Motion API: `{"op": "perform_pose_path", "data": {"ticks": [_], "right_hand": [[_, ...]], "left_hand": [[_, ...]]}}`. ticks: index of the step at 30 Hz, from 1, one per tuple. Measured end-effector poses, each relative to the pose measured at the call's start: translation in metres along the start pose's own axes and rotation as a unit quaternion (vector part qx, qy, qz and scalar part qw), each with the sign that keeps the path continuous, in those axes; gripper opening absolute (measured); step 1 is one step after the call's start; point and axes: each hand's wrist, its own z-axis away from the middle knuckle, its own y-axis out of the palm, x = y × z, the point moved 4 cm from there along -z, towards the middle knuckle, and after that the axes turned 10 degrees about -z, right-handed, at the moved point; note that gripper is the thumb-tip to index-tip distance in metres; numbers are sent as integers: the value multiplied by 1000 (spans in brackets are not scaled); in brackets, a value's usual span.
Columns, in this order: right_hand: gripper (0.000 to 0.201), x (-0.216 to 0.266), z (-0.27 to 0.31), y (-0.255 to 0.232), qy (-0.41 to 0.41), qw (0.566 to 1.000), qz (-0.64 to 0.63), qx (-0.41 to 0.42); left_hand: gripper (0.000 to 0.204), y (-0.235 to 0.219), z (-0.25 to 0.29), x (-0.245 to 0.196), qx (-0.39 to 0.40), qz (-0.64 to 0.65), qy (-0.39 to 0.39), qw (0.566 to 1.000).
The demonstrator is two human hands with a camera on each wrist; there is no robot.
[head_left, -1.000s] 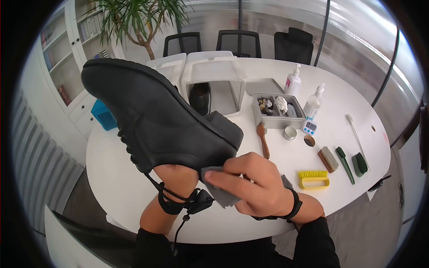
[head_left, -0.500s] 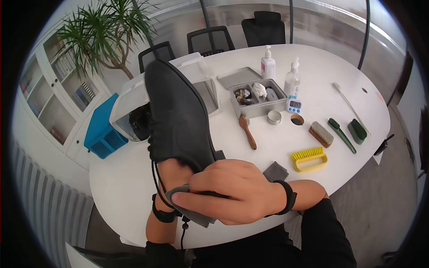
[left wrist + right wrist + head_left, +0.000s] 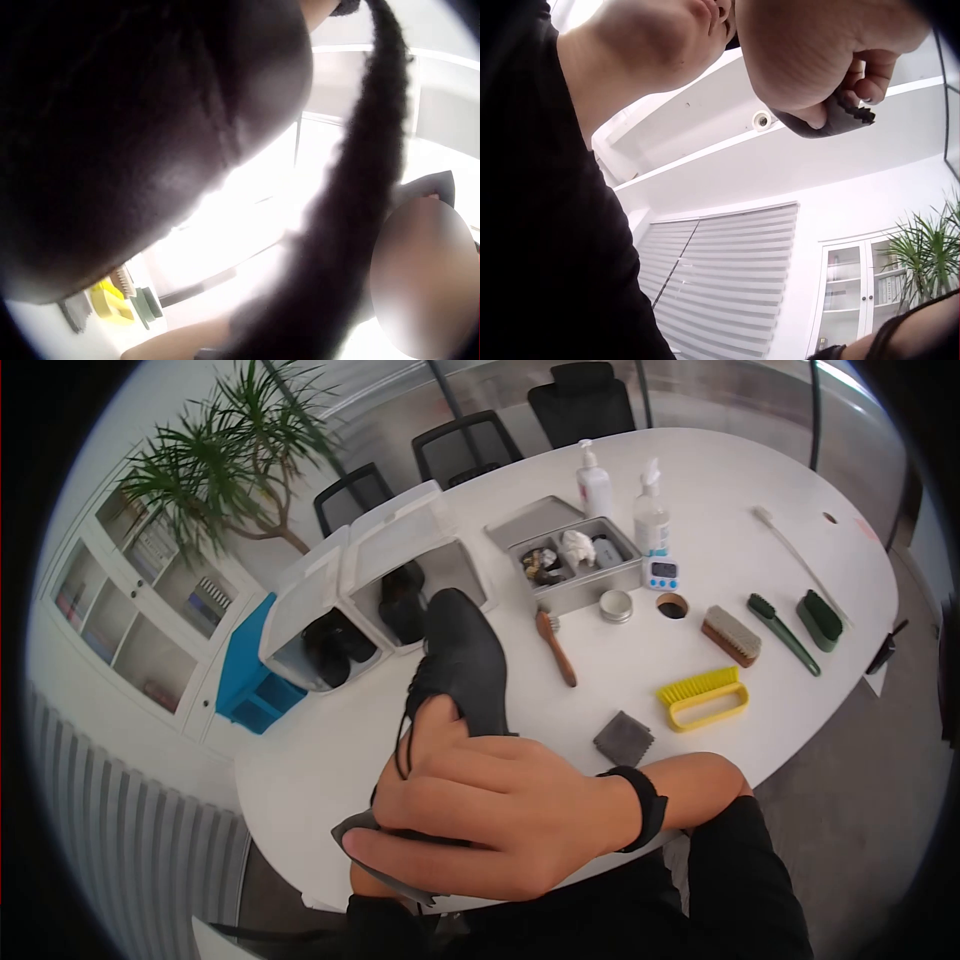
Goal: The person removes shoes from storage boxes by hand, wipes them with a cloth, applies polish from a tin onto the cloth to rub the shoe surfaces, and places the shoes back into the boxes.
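Observation:
A black lace-up shoe [image 3: 468, 650] is held up over the table, its toe pointing away from me. My left hand [image 3: 435, 722] goes into the shoe's opening, so its fingers are hidden inside. Dark leather of the same shoe [image 3: 150, 142] fills much of the left wrist view. My right hand [image 3: 490, 815] pinches a grey cloth [image 3: 372, 872] between thumb and fingers, in front of the left wrist and behind the shoe's heel. In the right wrist view a zigzag edge of the cloth [image 3: 817, 129] sticks out past the fingers.
Another grey cloth [image 3: 624, 739] lies by a yellow brush [image 3: 708, 700]. Farther right are a wooden brush [image 3: 731, 635] and green brushes [image 3: 820, 620]. A metal box [image 3: 590, 590], small tin [image 3: 616, 606] and bottles stand behind. Shoe boxes [image 3: 415, 530] hold dark shoes at the left.
The shoe has swung from lying slantwise with its toe at left to toe-away, and sits lower and farther off. My right hand and its cloth have shifted left from the shoe's heel collar.

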Motion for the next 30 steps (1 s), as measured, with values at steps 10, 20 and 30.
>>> {"op": "perform_pose_path", "data": {"ticks": [10, 20, 30], "right_hand": [[27, 1, 2, -1, 11, 998, -54, -28], [28, -6, 5, 0, -7, 998, -49, -42], [33, -12, 9, 3, 14, 998, -54, -6]], "left_hand": [[29, -8, -28, 68, 104, -72, -44, 991], [28, 24, -101, 166, 229, -86, -50, 968], [23, 16, -129, 124, 300, -315, 43, 899]]}}
